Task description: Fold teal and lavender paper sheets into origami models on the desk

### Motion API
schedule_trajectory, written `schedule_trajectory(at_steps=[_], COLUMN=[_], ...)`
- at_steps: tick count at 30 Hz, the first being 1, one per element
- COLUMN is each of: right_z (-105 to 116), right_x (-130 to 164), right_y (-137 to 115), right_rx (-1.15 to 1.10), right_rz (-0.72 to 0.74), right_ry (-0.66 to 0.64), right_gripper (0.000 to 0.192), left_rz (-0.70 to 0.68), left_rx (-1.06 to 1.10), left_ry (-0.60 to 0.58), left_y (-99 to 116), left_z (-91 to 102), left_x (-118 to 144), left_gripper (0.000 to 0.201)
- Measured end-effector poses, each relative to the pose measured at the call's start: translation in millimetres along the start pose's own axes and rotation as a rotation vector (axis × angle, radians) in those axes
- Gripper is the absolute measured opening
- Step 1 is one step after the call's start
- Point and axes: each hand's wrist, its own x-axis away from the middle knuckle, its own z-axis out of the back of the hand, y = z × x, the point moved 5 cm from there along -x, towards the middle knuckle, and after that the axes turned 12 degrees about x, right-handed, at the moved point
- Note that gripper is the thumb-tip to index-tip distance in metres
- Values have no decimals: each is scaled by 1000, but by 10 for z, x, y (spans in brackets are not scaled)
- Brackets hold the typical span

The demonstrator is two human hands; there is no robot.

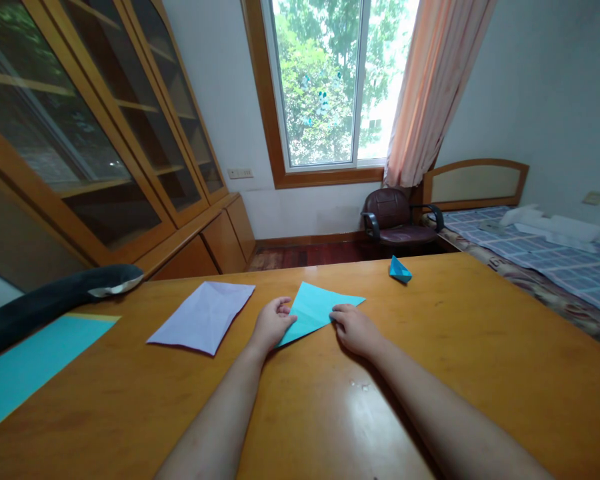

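A turquoise sheet of paper (313, 308), folded into a triangle, lies on the wooden table with its long edge toward me. My left hand (274, 325) holds it at the left end, thumb on the paper and the other fingers curled above. Along the near edge, right of the middle, my right hand (353, 327) grips the fold with bent fingers. A faint crease runs across the paper. To the left lies a creased lilac sheet (203, 317), flat and apart from my hands. A small blue folded paper piece (400, 269) stands near the far edge.
The wooden table (480, 360) stretches around my arms. More turquoise paper (40, 363) lies at its left side, beside a dark stuffed object (55, 300). Beyond the table are a brown armchair (400, 217), a bed (535, 230) and a glass-fronted cabinet (145, 113).
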Motion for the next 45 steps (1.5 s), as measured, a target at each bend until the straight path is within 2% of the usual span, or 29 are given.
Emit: schedule_trajectory(at_steps=[4, 6, 10, 12, 15, 17, 20, 22, 25, 29, 32, 38, 45], right_z=[9, 2, -21, -16, 55, 140, 259, 296, 265, 164, 125, 109, -30], right_x=[9, 12, 13, 11, 16, 34, 86, 121, 130, 78, 57, 48, 21], right_y=[11, 24, 56, 59, 40, 1, -128, -255, -402, -378, -299, -207, -168], right_rx=[-20, -24, -15, -19, -22, -8, 35, 59, 98, 169, 220, 244, 163], right_rz=[-2, -4, -14, -6, 13, 33, 108, 188, 227, 60, -33, -115, -27], right_ry=[52, 82, 144, 178, 271, 356, 460, 480, 390, 162, 40, -37, -182], right_gripper=[28, 29, 32, 34, 39, 45, 53, 54, 50, 46, 43, 40, 43], left_rz=[16, -31, -257, -413, -622, -697, -720, -712, -698, -672, -675, -655, -617], left_rx=[172, 185, 17, -141, -383, -513, -644, -697, -754, -833, -843, -725, -492], left_ry=[28, 60, 176, 183, 50, -71, -185, -237, -297, -300, -331, -375, -470], left_y=[11, 50, 201, 299, 414, 449, 472, 476, 469, 456, 457, 467, 471], left_z=[56, 107, 216, 200, 37, -110, -297, -399, -523, -629, -694, -763, -774], left_x=[-26, -38, 9, 82, 220, 308, 404, 448, 499, 547, 585, 626, 656], left_gripper=[45, 39, 27, 22, 19, 20, 20, 20, 17, 18, 19, 19, 27])
